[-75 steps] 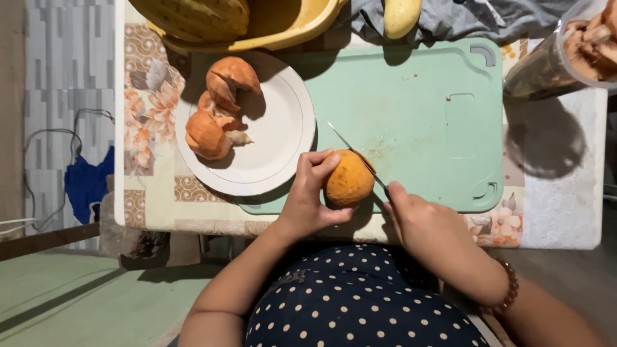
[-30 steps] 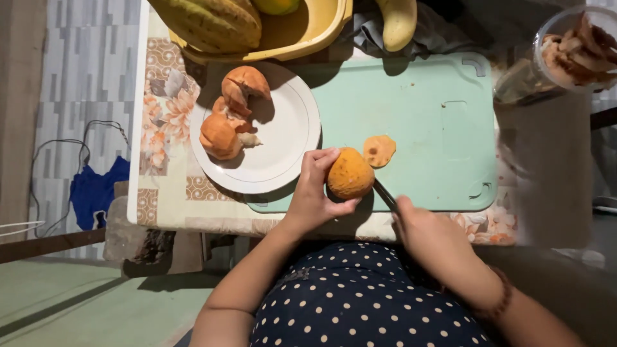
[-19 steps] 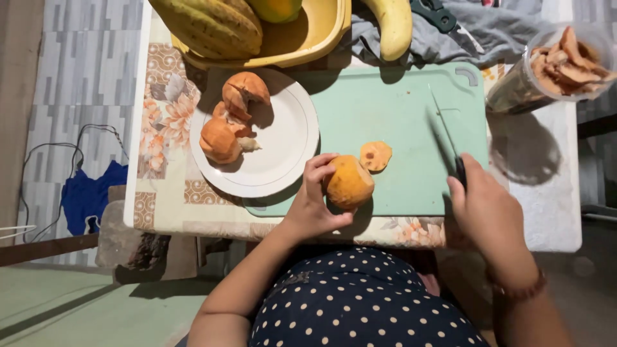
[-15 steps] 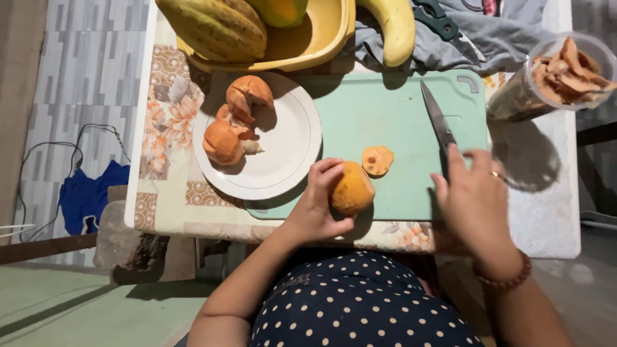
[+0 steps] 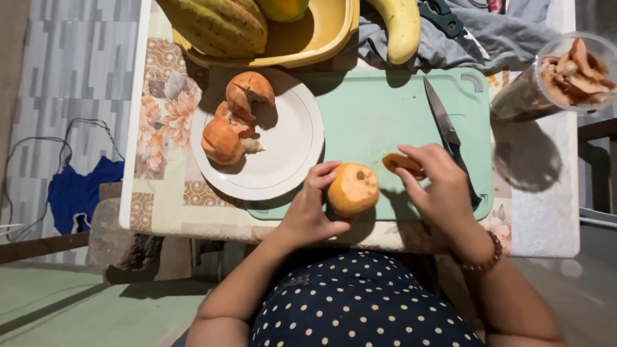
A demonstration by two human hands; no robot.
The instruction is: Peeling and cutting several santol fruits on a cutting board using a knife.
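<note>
**Observer:** While the left hand (image 5: 307,209) wraps its fingers around the round orange fruit (image 5: 351,189), the right hand (image 5: 439,183) pinches the cut-off slice (image 5: 400,161) between fingertips, just clear of the fruit's open top.

**Recorder:** Place of the fruit?

**Observer:** On the near edge of the green cutting board (image 5: 385,109), almost overhanging toward the person. The knife (image 5: 450,138) lies loose on the board, beside the right hand, blade pointing to the board's far side. No hand is on it.

**Recorder:** Around the board?

**Observer:** The white plate (image 5: 289,144) sits against the board's left side and carries opened orange husks (image 5: 231,122). Beyond the board's far edge sit a yellow basin (image 5: 308,38) of fruit, a banana (image 5: 402,26) and grey cloth (image 5: 508,35). Off the board's far right corner stands a clear container (image 5: 565,74) of brownish pieces.

**Recorder:** Risks?

**Observer:** Judged only: the fruit is round and close to the table's edge, so a slack grip could let it roll off. The right wrist lies near the knife handle; a careless sweep might knock it or nick the hand.
</note>
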